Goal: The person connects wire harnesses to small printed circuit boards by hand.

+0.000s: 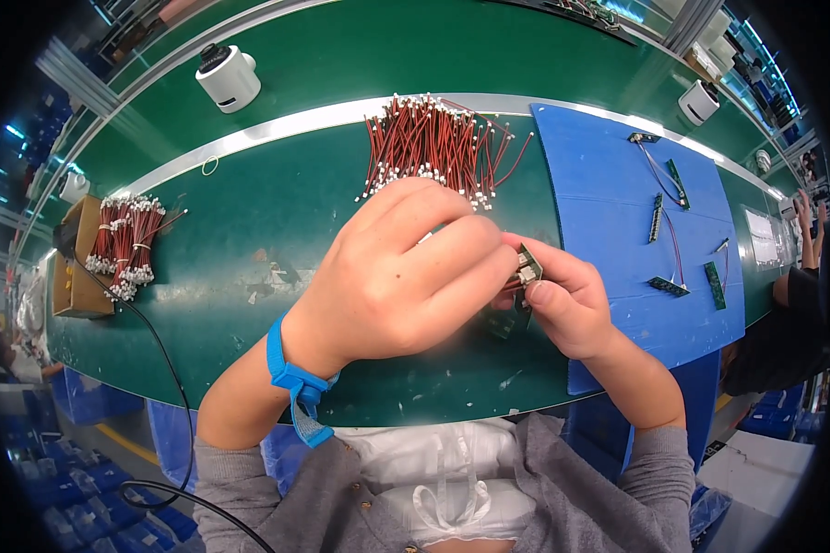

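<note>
In front of my chest, both hands meet over the green table. My right hand [572,309] is closed, pinching a small green circuit board [534,264] with white connectors between thumb and fingers. My left hand [392,267], with a blue wrist strap [295,378], is closed with its fingertips against that board. A bit of white plug [425,238] shows between its fingers, and reddish wires of a cable [513,286] run by the connectors; the rest is hidden by the fingers. Just beyond lies a spread pile of red-and-black cables [429,138] with white plugs.
On the right, a blue sheet [609,267] bears several circuit boards with cables [669,286]. At the left stands a cardboard box [74,286] beside bundled cables [129,240]. A black cord [161,346] hangs over the left edge. White devices [228,78] stand at the back.
</note>
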Tool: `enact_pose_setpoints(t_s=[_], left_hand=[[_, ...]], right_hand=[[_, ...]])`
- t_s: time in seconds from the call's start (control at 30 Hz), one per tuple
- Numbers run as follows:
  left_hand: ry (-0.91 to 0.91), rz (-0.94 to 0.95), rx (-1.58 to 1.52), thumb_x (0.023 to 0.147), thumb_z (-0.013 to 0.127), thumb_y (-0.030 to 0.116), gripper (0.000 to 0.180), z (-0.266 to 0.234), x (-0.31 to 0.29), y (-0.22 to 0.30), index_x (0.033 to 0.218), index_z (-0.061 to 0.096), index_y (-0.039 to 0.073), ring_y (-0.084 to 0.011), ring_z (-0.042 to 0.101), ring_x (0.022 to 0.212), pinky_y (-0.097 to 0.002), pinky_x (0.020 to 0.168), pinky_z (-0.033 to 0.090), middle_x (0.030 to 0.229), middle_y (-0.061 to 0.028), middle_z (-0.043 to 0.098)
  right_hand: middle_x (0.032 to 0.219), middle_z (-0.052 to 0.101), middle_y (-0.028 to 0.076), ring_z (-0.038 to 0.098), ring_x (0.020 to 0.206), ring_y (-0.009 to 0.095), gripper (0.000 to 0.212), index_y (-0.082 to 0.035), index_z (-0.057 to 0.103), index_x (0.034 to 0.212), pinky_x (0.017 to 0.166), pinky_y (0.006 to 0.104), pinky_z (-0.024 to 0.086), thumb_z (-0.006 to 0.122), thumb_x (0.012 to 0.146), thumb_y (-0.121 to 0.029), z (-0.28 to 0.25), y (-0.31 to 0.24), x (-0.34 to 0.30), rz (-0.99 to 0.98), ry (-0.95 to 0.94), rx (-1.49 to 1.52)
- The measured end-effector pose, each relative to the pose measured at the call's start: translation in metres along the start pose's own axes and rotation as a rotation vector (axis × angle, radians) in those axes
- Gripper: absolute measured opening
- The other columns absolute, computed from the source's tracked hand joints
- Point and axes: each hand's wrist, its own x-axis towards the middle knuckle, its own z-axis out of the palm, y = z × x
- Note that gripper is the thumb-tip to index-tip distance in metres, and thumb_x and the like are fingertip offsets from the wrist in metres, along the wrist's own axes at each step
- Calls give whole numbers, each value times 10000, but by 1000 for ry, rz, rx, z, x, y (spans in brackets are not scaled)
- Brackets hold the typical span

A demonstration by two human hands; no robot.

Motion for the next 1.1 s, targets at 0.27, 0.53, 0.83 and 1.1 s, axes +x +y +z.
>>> enact_pose_setpoints(t_s=[0.27,0.53,0.83,1.1], left_hand=[[-71,23,-44,522,684,128,296,-3,1,-4,795,637,24,-204,525,691,-327,593,456,752,-43,566],[-15,66,-7,478,663,115,325,-2,1,-5,785,638,10,-201,523,689,-328,579,448,746,-41,566],[16,51,-8,513,739,102,281,4,1,-7,767,646,26,-192,514,679,-317,567,449,725,-27,562],[11,39,10,523,751,105,264,5,3,-7,757,648,35,-192,507,681,-320,563,449,713,-19,558]], right_hand=[[1208,536,105,539,1002,122,431,43,400,1316,852,256,453,476,936,-146,-2,0,-1,23,-57,-9],[1138,503,86,539,903,133,407,64,448,1269,813,233,432,473,932,-162,-2,-3,7,-152,-46,-243],[1027,469,40,460,850,70,400,60,466,1253,724,196,385,488,924,-167,-3,-5,2,18,-22,-65],[1037,471,17,451,874,66,416,42,464,1262,746,198,378,505,917,-186,-6,-3,3,86,-35,-21]])
